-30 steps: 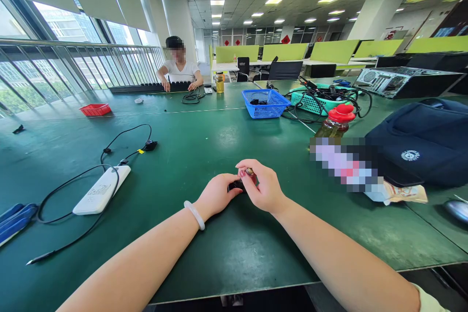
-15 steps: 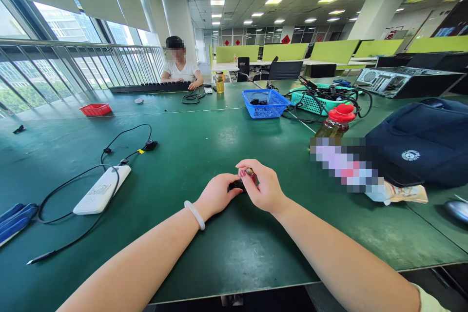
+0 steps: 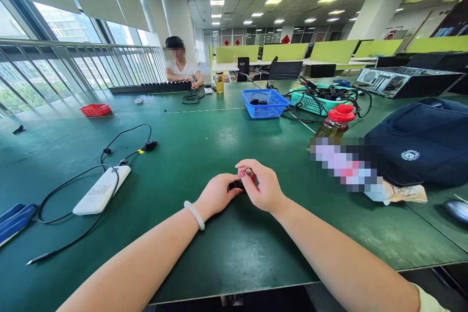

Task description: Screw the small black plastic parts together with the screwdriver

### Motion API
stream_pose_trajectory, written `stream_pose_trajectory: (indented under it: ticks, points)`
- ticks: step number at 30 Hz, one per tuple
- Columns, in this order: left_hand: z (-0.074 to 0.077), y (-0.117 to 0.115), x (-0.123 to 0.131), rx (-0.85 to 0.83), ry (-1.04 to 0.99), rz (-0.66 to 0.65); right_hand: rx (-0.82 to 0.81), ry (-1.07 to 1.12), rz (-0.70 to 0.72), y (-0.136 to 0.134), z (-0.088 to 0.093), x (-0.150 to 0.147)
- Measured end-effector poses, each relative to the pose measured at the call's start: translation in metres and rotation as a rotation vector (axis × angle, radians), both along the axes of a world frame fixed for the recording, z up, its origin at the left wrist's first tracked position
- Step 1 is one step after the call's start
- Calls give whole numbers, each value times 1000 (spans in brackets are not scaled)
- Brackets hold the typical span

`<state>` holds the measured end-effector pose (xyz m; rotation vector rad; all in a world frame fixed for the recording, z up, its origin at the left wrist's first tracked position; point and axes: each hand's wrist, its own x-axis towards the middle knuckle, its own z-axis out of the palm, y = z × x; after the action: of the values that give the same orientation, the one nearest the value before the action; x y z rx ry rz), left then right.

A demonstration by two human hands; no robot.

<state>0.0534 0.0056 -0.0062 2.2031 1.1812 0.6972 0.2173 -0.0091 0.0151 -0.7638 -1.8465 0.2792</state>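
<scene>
**Both hands closed on one small part**

The right fingers (image 3: pixel 245 164) are pinching a brass-coloured piece (image 3: pixel 250 171) at the top of the small black part (image 3: pixel 236 186). The left fingers (image 3: pixel 227 180) are gripping that part from its left. The right hand (image 3: pixel 265 189) and left hand (image 3: pixel 215 196) are meeting over it, low on the green worktop (image 3: pixel 226 253). A white power bank (image 3: pixel 102 190) is lying well left of the part. A red-capped bottle (image 3: pixel 338 119) is standing beyond the part, to its right.

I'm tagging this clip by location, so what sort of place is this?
Probably an open-plan office used for electronics bench work: desk rows with lime-green partitions, an opened computer case, a teal basket of tangled cables. The left hand and right hand pinch a small black part.
</scene>
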Motion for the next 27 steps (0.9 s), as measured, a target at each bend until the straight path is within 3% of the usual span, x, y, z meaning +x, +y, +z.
stream_pose_trajectory:
  ticks: [27]
  points:
    - [-2,1,0,9,15,-5,4,-5,3,0,0,0]
